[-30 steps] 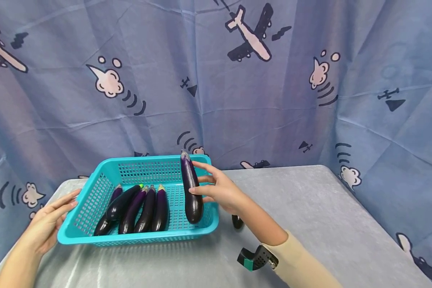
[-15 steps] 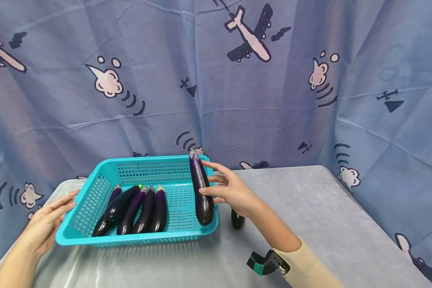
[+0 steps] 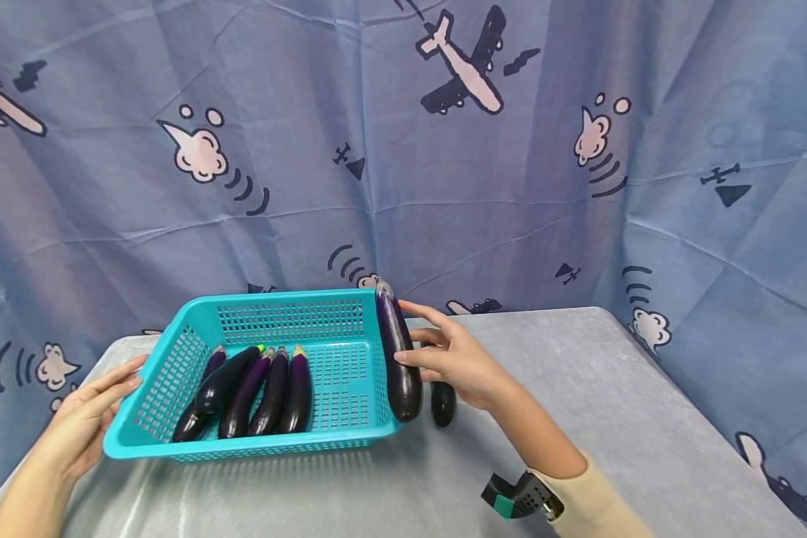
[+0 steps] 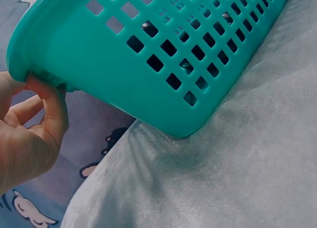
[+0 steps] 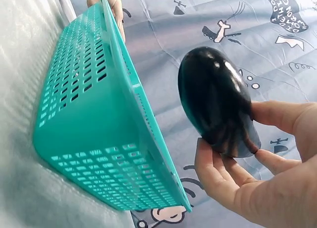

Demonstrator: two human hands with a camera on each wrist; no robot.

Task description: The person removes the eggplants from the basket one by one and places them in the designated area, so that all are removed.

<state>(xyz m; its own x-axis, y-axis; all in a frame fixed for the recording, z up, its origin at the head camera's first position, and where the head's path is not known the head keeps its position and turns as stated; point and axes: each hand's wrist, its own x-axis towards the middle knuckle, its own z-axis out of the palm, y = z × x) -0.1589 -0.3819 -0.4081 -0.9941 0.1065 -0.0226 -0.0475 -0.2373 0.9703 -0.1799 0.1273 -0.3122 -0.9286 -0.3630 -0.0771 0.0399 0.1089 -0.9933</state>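
My right hand (image 3: 453,359) holds a long dark purple eggplant (image 3: 400,359) between thumb and fingers. It hangs over the right rim of a turquoise plastic basket (image 3: 282,447), stem end away from me. Seen from the right wrist, the glossy round end of this eggplant (image 5: 213,99) is raised above the basket's rim. My left hand (image 3: 94,415) grips the basket's left rim, its fingers (image 4: 52,106) curled under the edge in the left wrist view. Several eggplants (image 3: 299,392) lie side by side in the basket's left half, one resting across another.
Another eggplant (image 3: 443,403) lies on the grey table (image 3: 551,373) just right of the basket, partly hidden by my right hand. A blue curtain (image 3: 296,134) printed with airplanes hangs behind the table and along its right side.
My right hand has carried the eggplant rightward, from over the inside of the basket to its right rim. More of the eggplant on the table shows. My left hand stays on the rim.
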